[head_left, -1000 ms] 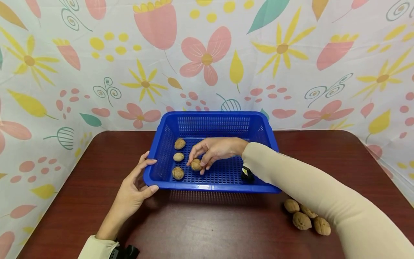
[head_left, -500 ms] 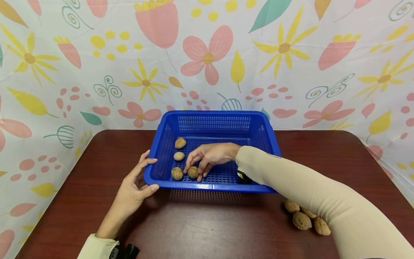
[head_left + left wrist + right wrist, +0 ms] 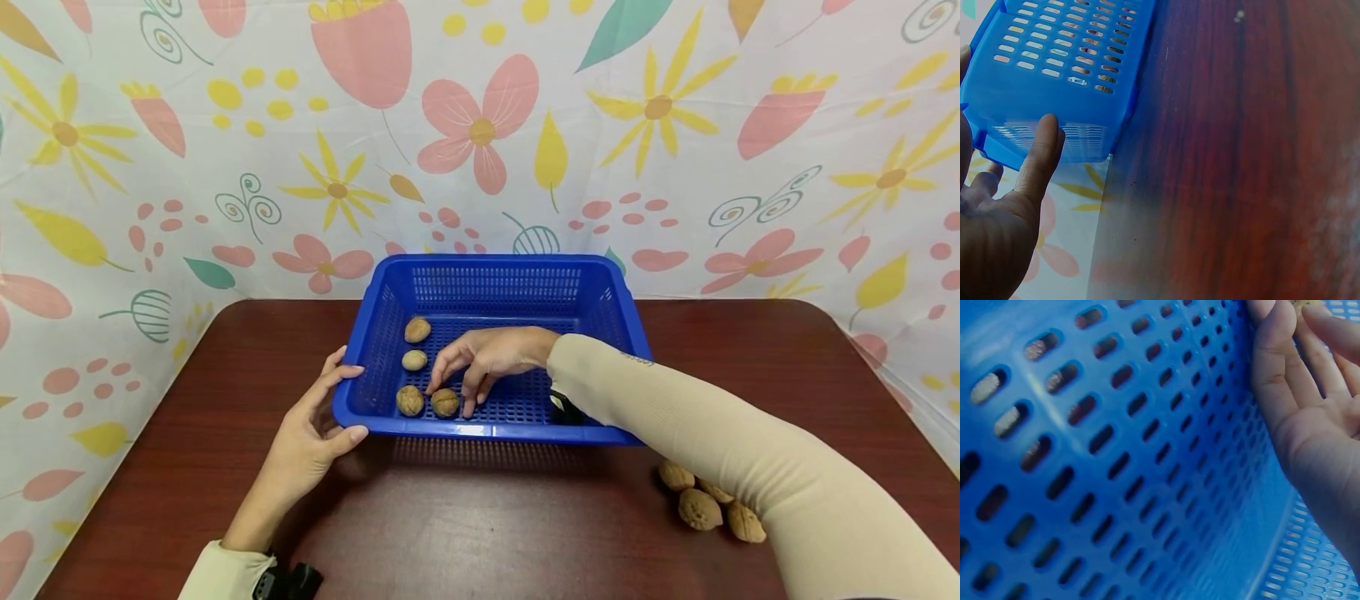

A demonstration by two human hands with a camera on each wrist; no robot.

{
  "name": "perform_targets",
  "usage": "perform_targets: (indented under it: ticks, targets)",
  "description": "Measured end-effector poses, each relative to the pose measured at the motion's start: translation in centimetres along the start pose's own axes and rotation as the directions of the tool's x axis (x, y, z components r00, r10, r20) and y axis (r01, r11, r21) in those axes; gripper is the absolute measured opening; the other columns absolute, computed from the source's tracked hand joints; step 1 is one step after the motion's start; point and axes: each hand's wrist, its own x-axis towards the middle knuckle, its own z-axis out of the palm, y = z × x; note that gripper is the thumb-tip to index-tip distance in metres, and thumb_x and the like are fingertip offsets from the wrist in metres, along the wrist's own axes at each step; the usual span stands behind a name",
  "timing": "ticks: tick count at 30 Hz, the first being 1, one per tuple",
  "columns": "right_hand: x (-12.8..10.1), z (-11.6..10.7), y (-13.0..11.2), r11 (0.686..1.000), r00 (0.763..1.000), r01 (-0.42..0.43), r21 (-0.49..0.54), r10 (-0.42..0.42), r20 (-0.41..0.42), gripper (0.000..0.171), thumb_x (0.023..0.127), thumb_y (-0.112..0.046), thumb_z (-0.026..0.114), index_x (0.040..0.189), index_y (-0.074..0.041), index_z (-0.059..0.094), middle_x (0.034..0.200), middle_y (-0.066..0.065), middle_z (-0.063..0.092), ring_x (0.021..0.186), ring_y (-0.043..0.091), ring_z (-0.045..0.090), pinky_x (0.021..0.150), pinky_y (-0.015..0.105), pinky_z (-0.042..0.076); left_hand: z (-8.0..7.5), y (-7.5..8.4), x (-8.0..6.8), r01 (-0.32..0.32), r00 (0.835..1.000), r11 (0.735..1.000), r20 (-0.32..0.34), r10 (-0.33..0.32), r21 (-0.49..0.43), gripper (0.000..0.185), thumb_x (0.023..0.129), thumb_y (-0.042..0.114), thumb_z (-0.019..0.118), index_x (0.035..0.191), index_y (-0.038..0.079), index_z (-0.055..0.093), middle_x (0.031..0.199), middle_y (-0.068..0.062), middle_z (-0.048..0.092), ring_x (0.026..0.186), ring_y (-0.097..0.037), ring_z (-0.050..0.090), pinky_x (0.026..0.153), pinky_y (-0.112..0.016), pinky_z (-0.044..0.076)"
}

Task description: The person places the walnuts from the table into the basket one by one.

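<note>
Head view: my right hand (image 3: pixel 491 357) has its fingers spread loosely either side of a round, brown, ridged-shell walnut (image 3: pixel 445 403), near the front wall inside the blue, slotted plastic basket (image 3: pixel 472 431); no long axis shows; my left hand (image 3: pixel 303 437), farther off, grips the left end; left wrist view: fingers against that end's outside; right wrist view: walnut at my fingertips, contact unclear.

The right sleeve (image 3: pixel 697 425) partly covers one piled walnut (image 3: pixel 717 492) in the head view, while the wrist views' edges crop the left hand (image 3: pixel 1004 225), the right hand (image 3: pixel 1322 434) and the blue basket (image 3: pixel 1029 94).
</note>
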Motion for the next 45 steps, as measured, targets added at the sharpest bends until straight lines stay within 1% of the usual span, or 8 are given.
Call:
perform_targets:
  ticks: [5, 10, 14, 21, 29, 37, 42, 45]
  targets:
    - [-0.8, -0.4, -0.9, 0.999, 0.999, -0.014, -0.040, 0.013, -0.043, 0.038, 0.094, 0.012, 0.056, 0.127, -0.004, 0.067, 0.144, 0.005, 0.065, 0.088, 0.028, 0.077, 0.073, 0.032, 0.057, 0.1, 0.1, 0.0, -0.005, 1.000, 1.000, -0.001, 0.005, -0.005, 0.062, 0.092, -0.010, 0.070, 0.148, 0.000, 0.048, 0.175, -0.011, 0.017, 0.126, -0.005, 0.060, 0.090, -0.021, 0.057]
    - [-3.0, -1.3, -2.1, 0.998, 0.993, 0.022, -0.065, -0.029, -0.113, 0.034, 0.098, 0.009, 0.056, 0.128, -0.003, 0.067, 0.143, 0.006, 0.065, 0.094, 0.029, 0.077, 0.080, 0.038, 0.060, 0.1, 0.1, 0.0, -0.015, 1.000, 1.000, 0.002, 0.015, -0.020, 0.062, 0.091, -0.011, 0.070, 0.148, -0.001, 0.047, 0.174, -0.011, 0.018, 0.125, -0.006, 0.060, 0.090, -0.021, 0.057]
    - [-6.1, -2.1, -3.3, 0.994, 0.976, 0.060, -0.096, -0.079, -0.202, 0.034, 0.099, 0.005, 0.057, 0.130, -0.004, 0.067, 0.143, 0.009, 0.064, 0.100, 0.033, 0.076, 0.089, 0.047, 0.059, 0.2, 0.0, 0.1, -0.023, 1.000, 1.000, 0.005, 0.023, -0.021, 0.062, 0.091, -0.012, 0.070, 0.148, -0.002, 0.047, 0.174, -0.010, 0.019, 0.125, -0.006, 0.061, 0.090, -0.021, 0.057]
    - [-14.0, -2.9, -3.6, 0.981, 0.932, 0.140, -0.134, -0.176, -0.316, 0.031, 0.101, -0.001, 0.059, 0.131, -0.001, 0.064, 0.140, 0.013, 0.067, 0.099, 0.033, 0.075, 0.082, 0.039, 0.060, 0.2, 0.1, 0.0, -0.020, 1.000, 1.000, 0.000, 0.020, -0.021, 0.062, 0.091, -0.011, 0.071, 0.147, -0.002, 0.048, 0.174, -0.011, 0.018, 0.126, -0.006, 0.060, 0.090, -0.021, 0.057]
    - [-22.6, -2.6, 0.4, 0.940, 0.882, 0.287, -0.186, -0.335, -0.331, 0.030, 0.105, 0.002, 0.053, 0.134, 0.002, 0.061, 0.138, 0.006, 0.069, 0.095, 0.028, 0.076, 0.076, 0.034, 0.061, 0.1, -0.1, -0.1, -0.015, 1.000, 0.999, -0.004, 0.015, -0.028, 0.061, 0.091, -0.011, 0.070, 0.147, -0.003, 0.048, 0.174, -0.010, 0.019, 0.126, -0.007, 0.060, 0.090, -0.020, 0.057]
    - [-28.2, -2.0, 5.5, 0.917, 0.837, 0.353, -0.185, -0.398, -0.376, 0.038, 0.104, 0.013, 0.042, 0.138, 0.004, 0.057, 0.142, 0.005, 0.067, 0.097, 0.029, 0.076, 0.077, 0.034, 0.059, 0.2, -0.2, -0.1, -0.028, 1.000, 0.999, -0.006, 0.027, -0.040, 0.061, 0.090, -0.013, 0.070, 0.147, -0.003, 0.048, 0.174, -0.009, 0.019, 0.127, -0.007, 0.059, 0.091, -0.020, 0.057]
    - [-30.0, -1.5, 9.6, 0.925, 0.836, 0.340, -0.168, -0.379, -0.397, 0.040, 0.102, 0.017, 0.041, 0.137, 0.006, 0.058, 0.141, 0.008, 0.067, 0.094, 0.032, 0.075, 0.075, 0.037, 0.058, 0.2, -0.1, 0.0, -0.032, 0.999, 0.999, -0.005, 0.032, -0.036, 0.061, 0.090, -0.013, 0.070, 0.146, -0.003, 0.048, 0.174, -0.010, 0.020, 0.126, -0.007, 0.060, 0.091, -0.020, 0.057]
    - [-30.3, -1.1, 11.9, 0.943, 0.855, 0.310, -0.120, -0.331, -0.400, 0.040, 0.102, 0.015, 0.042, 0.136, 0.005, 0.059, 0.141, 0.009, 0.067, 0.093, 0.032, 0.074, 0.075, 0.038, 0.057, 0.3, -0.1, -0.1, -0.030, 1.000, 0.999, -0.003, 0.029, -0.038, 0.061, 0.090, -0.013, 0.070, 0.146, -0.004, 0.048, 0.174, -0.011, 0.019, 0.127, -0.006, 0.060, 0.091, -0.020, 0.057]
